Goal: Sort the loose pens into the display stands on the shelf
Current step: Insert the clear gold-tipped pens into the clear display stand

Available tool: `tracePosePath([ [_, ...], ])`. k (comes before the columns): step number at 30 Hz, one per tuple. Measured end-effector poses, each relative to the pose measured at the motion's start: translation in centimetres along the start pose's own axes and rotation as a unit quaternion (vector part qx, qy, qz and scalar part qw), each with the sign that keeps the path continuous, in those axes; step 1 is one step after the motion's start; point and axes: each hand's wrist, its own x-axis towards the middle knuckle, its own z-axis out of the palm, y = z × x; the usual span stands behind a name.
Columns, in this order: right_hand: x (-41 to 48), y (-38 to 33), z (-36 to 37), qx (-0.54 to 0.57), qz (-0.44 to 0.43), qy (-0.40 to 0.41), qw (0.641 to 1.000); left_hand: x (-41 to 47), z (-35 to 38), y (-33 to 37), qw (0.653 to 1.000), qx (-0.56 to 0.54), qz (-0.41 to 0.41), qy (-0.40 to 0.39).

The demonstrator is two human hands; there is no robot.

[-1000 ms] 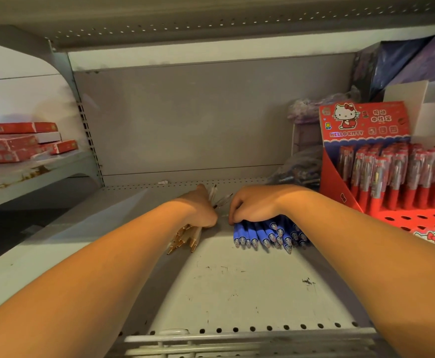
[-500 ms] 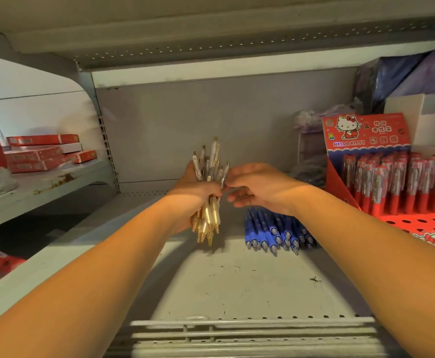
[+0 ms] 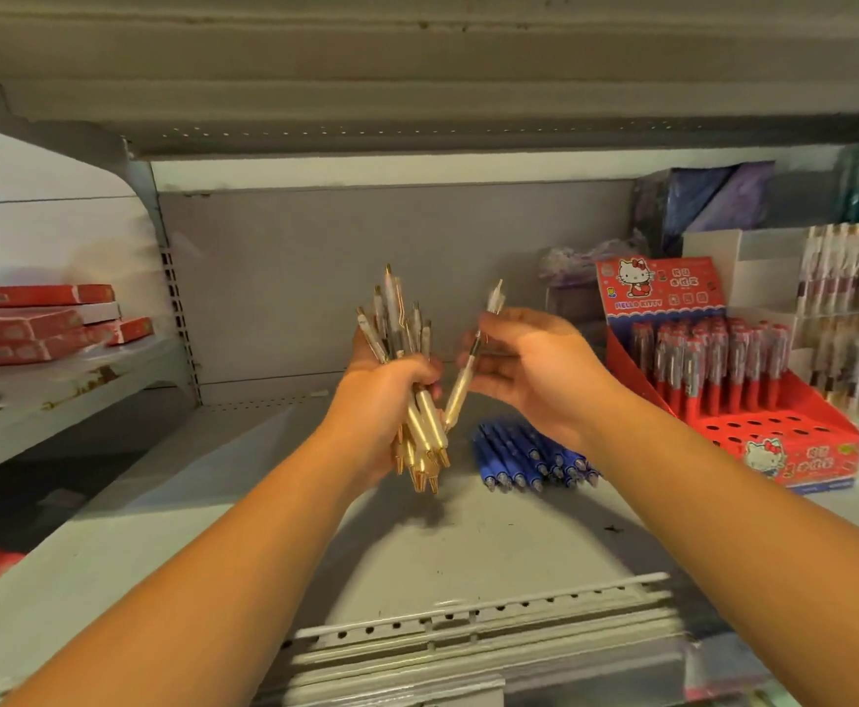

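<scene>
My left hand grips a bundle of gold-and-clear pens upright above the grey shelf. My right hand pinches a single gold pen, tilted, just right of the bundle. A pile of loose blue pens lies on the shelf below my right hand. A red Hello Kitty display stand at the right holds red pens in its back rows; its front holes are open. Farther right a white stand holds gold-and-clear pens.
Red flat boxes are stacked on the neighbouring shelf at left. Dark purple packages sit behind the stands at the back right. The upper shelf hangs low overhead. A perforated rail runs along the front edge.
Both hands rose from the shelf. My left hand lifted the gold pen bundle upright, and my right hand left the blue pens and drew one gold pen out of the bundle.
</scene>
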Motion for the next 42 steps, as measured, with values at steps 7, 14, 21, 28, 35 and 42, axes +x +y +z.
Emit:
tracePosePath([
  [7, -5.7, -2.1, -3.9, 0.012, -0.057, 0.064, 0.996, -2.6, 5.3, 1.0, 0.975, -0.145, 0.020, -0.168],
  [14, -13.0, -6.2, -10.8, -0.001, -0.117, 0.128, 0.985, -6.5, 14.1, -1.1, 0.947, -0.182, 0.006, -0.263],
  [21, -20.5, -11.1, -20.0, -0.010, -0.137, 0.170, 0.976, -12.0, 25.6, -3.2, 0.945, -0.193, -0.029, -0.262],
  [28, -24.7, -13.6, -29.2, -0.023, -0.130, 0.173, 0.976, -15.2, 34.7, -6.4, 0.958, -0.191, -0.044, -0.210],
  [35, -23.3, -14.5, -35.2, -0.053, -0.125, 0.155, 0.979, -13.3, 39.3, -8.7, 0.970, -0.170, -0.009, -0.173],
  [42, -16.9, -14.4, -39.2, -0.111, -0.146, 0.122, 0.975, -7.2, 41.8, -10.8, 0.982, -0.127, 0.032, -0.138],
])
